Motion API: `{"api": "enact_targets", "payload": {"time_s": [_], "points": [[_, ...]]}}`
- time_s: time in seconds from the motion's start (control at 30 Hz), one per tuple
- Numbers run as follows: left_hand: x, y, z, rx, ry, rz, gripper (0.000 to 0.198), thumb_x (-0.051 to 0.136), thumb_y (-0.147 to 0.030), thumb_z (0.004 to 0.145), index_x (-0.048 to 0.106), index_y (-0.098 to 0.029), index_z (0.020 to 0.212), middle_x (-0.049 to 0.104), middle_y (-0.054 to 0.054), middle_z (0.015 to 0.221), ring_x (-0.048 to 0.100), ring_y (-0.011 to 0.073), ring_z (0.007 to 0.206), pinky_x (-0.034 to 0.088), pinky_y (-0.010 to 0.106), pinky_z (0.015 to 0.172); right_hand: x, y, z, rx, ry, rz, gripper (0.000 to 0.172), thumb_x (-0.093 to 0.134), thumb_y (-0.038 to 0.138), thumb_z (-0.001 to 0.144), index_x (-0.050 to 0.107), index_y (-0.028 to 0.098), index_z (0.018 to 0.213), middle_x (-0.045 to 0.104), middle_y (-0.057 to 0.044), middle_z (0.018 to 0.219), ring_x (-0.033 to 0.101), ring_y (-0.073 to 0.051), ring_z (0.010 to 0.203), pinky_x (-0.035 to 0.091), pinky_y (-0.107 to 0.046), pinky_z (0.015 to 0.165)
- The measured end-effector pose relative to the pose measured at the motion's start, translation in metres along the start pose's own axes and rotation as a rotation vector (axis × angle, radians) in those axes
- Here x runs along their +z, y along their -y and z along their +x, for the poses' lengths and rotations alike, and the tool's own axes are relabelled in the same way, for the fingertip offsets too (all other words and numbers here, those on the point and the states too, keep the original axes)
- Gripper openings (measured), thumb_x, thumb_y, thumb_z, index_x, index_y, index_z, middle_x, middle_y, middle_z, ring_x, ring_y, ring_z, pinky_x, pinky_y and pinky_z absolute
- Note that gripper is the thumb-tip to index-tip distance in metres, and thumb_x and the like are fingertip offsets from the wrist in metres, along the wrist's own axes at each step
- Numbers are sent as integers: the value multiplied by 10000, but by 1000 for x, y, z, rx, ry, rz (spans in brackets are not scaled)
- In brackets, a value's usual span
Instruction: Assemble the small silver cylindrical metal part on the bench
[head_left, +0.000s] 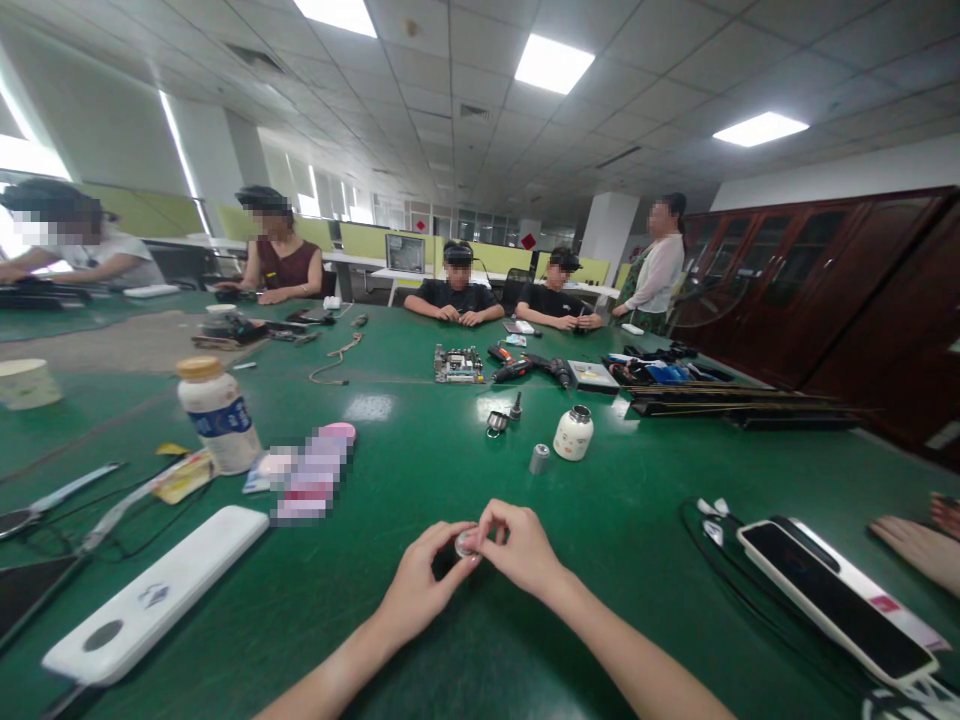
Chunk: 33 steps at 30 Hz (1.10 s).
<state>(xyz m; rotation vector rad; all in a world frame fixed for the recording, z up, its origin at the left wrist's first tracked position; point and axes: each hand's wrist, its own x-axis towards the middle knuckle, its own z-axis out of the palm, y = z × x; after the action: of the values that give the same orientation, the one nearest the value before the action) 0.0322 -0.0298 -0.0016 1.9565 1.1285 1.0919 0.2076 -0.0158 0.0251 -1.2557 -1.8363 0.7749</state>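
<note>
The left grip [418,580] holds a small round piece [462,546] between thumb and fingers; the right grip [523,548], pinched narrow, grasps the piece's right side.

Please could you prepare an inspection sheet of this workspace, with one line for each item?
Surface: green tabletop, glossy.
Job's things: small round part, shiny; cream bottle, open and upright; metal cylinder beside it.
Clutter: labelled jar, long white device, phone, circuit board.
Hands: left hand holds the small round part; right hand touches it, exact grip unclear.
Cables: dark cables beside the phone.
Surroundings: seated people opposite; standing person; another person's hand at right; wooden cabinets.
</note>
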Motion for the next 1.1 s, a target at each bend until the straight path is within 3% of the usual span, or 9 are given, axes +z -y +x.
{"api": "enact_targets", "payload": {"time_s": [0.13,0.23,0.37,0.57,0.67,0.8,0.9,1.1], "points": [[1,2,0,-1,-18,12,339,644,-425,842,713,-217,1100,736,81,970,677,229,872,553,349,822,-4,4,2,18,-71,79,232,710,366,802,538,211,782,636,28,647,500,-97,481,367,-210,487],[1,3,0,5,-17,5,336,640,-427,847,714,-221,1102,735,74,956,678,220,851,554,335,799,-5,4,1,13,-6,105,241,729,344,781,527,213,777,694,3,743,501,-92,482,379,-209,482],[0,2,0,18,8,-4,330,622,-419,866,708,-231,1123,733,71,981,676,216,875,547,321,805,0,2,-2,-4,76,86,186,724,247,768,563,200,686,708,-2,700,524,-106,519,404,-219,526],[0,1,0,-6,-4,39,345,630,-435,849,707,-218,1106,732,75,984,668,221,874,533,325,790,-5,2,4,-54,-80,239,310,686,324,804,481,200,608,766,-63,875,541,-109,529,416,-228,516],[-1,-2,0,-21,10,56,349,625,-436,848,703,-216,1106,730,74,996,664,220,878,521,327,793,-9,-12,11,-5,-113,229,302,685,340,792,487,206,608,770,-70,902,518,-103,471,389,-226,462],[-1,-3,0,-30,27,53,344,617,-430,856,695,-221,1117,725,67,1001,661,215,879,508,317,785,-3,-45,14,58,-49,128,202,661,241,767,542,208,607,772,-55,844,633,-148,555,439,-236,508],[-1,-2,1,-31,32,53,338,614,-427,861,694,-223,1118,721,63,997,655,212,880,501,311,780,1,-55,14,89,-40,122,218,671,245,752,539,205,583,772,-61,843,627,-143,523,438,-241,502],[1,3,1,-25,23,61,345,623,-430,854,698,-208,1106,718,67,967,648,212,846,502,312,763,-2,-20,11,20,-44,349,384,719,416,756,459,210,562,768,-92,878,612,-145,542,400,-231,463]]}}
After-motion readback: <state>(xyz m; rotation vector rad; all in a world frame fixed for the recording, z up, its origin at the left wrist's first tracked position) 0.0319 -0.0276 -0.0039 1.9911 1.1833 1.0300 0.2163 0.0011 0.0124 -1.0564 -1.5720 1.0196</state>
